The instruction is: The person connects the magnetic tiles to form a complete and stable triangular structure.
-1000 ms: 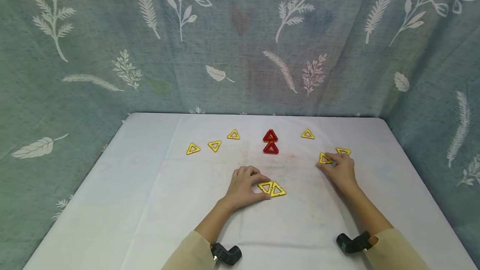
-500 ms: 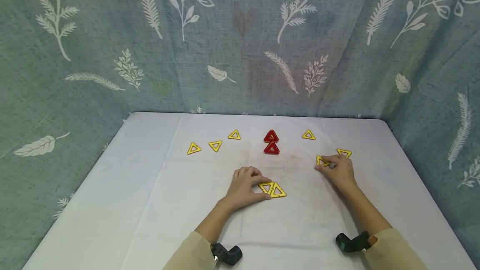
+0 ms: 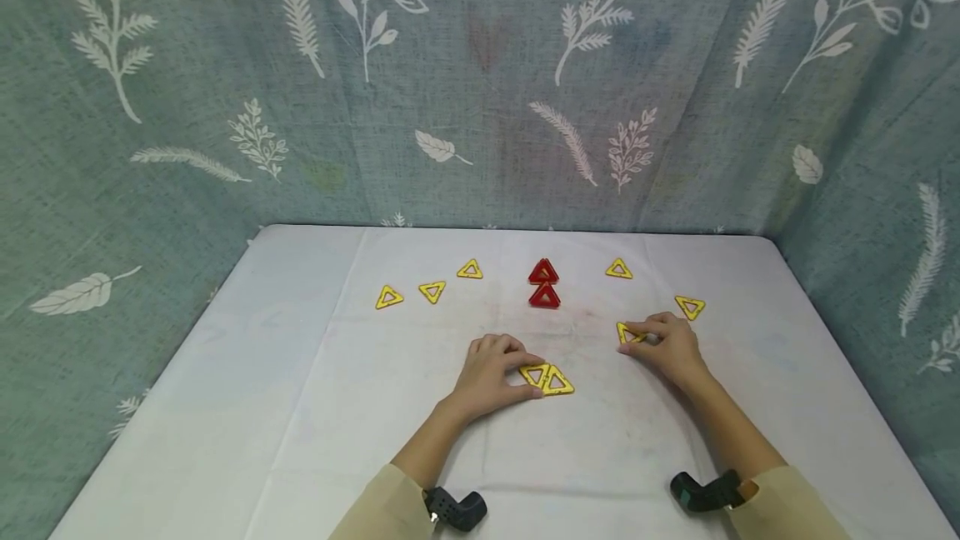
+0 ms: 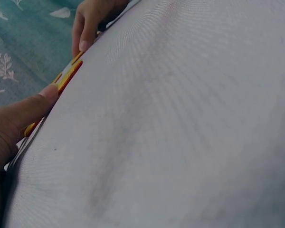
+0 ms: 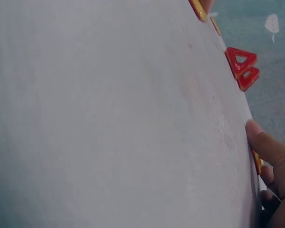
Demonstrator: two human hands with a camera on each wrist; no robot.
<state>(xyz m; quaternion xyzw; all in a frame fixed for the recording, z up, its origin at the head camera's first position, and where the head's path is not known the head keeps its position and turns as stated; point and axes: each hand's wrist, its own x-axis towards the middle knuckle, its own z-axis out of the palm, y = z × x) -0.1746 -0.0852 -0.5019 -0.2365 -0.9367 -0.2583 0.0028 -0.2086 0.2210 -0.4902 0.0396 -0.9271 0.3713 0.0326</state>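
Note:
Two yellow triangle tiles lie edge to edge in front of me in the head view. My left hand holds the left tile between thumb and fingers; the right tile adjoins it, one point away from me. To the right, my right hand pinches another yellow triangle tile, partly covered by the fingers. The right wrist view shows its thumb along that tile's edge. In the left wrist view, the left thumb presses against a yellow tile with red edges.
Red triangle tiles stand in two groups, one behind the other, at the back middle. Yellow tiles lie at back left and farther back, with others at back right. A patterned curtain borders the white-covered table.
My right hand has slid its yellow tile left and slightly toward me, away from the far-right tile, which now shows fully. My left hand and its pair of tiles stay in place.

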